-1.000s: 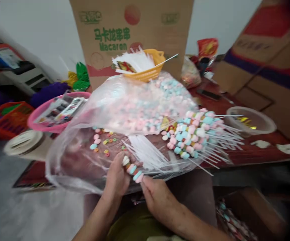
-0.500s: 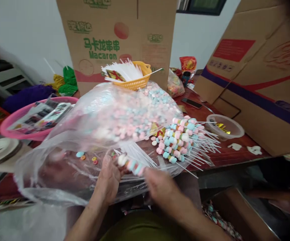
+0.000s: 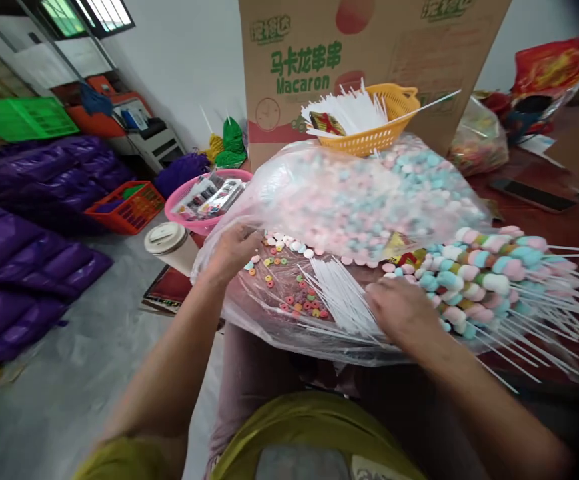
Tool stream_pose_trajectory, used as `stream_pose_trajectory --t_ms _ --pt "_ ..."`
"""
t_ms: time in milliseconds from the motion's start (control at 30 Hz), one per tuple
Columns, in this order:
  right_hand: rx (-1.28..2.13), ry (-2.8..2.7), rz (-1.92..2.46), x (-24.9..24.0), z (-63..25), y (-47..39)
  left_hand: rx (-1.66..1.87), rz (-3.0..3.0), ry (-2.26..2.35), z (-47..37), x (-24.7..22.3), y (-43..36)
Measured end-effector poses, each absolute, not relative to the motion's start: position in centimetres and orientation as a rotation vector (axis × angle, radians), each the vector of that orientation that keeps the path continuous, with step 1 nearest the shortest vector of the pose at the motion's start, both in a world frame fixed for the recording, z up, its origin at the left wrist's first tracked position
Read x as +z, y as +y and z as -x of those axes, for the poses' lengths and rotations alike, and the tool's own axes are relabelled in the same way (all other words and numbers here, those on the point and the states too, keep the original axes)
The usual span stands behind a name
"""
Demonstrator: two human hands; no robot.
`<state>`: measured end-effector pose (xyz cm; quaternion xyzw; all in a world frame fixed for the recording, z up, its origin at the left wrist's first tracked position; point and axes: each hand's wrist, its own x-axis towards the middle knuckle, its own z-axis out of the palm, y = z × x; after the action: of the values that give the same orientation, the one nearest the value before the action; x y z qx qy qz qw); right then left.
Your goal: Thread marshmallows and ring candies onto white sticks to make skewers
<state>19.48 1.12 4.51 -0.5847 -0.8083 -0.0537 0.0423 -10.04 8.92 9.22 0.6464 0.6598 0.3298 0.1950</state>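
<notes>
And white sticks (image 3: 342, 297) are seen just below centre, slanting down-right, nearer the right hand (image 3: 402, 307) than the left hand (image 3: 234, 252); neither hand's grip can be told

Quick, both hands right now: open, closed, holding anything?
Left hand: at the clear plastic bag, fingers partly curled; grip cannot be told.
Right hand: beside the white sticks, fingers curled; contents, if any, hidden.
</notes>
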Motion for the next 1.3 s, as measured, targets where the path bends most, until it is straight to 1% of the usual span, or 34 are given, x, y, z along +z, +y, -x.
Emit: stream_pose_trajectory --t_ms 67,133,167,300,467,633,700,767,833,933,1000,1133,1233,1300 --pt "0.054 -2.529 1.936 2.4 -15.7 1.9 0.586 -1.949 2.001 10.5 8.6 10.1" --pt "0.182 -2.536 2.009 1.1 -14.3 2.7 0.260 -2.010 2.089 11.3 7.3 10.8" --pt "0.220 -2.535 2.020 0.7 -14.2 3.0 0.165 -2.006 2.100 11.6 6.6 11.0" --pt "0.350 -2.520 2.082 0.6 -15.2 3.9 0.090 -1.944 2.112 12.5 3.7 11.1" --pt "0.425 -2.493 2.093 0.8 -15.1 4.2 0.164 -1.916 2.045 12.0 2.3 12.1" --pt "0.360 -2.415 2.050 2.3 -16.3 3.3 0.345 -1.782 1.986 11.7 3.3 12.7" --pt "0.378 -2.290 1.927 3.4 -16.9 2.5 0.423 -1.728 1.910 11.3 4.2 11.5" --pt "0.500 -2.132 1.720 4.3 -16.9 1.8 0.556 -1.555 1.667 10.3 4.8 9.5" --pt "0.728 -1.940 1.530 4.8 -16.1 1.3 0.669 -1.211 1.286 8.7 5.0 7.0" --pt "1.048 -1.706 1.334 4.9 -14.1 1.0 0.662 -0.814 0.899 6.0 4.5 3.8" --pt "1.139 -1.682 1.221 4.6 -13.1 1.0 0.638 -0.732 0.786 4.8 4.0 2.4" --pt "1.165 -1.649 1.141 3.7 -13.3 0.5 0.689 -0.595 0.749 3.3 3.1 1.3" --pt "1.117 -1.531 1.261 3.0 -13.8 0.0 0.863 -0.441 0.793 2.3 2.7 0.8" --pt "0.979 -1.496 1.397 2.7 -13.8 -0.4 0.958 -0.388 0.813 1.3 2.5 0.5"
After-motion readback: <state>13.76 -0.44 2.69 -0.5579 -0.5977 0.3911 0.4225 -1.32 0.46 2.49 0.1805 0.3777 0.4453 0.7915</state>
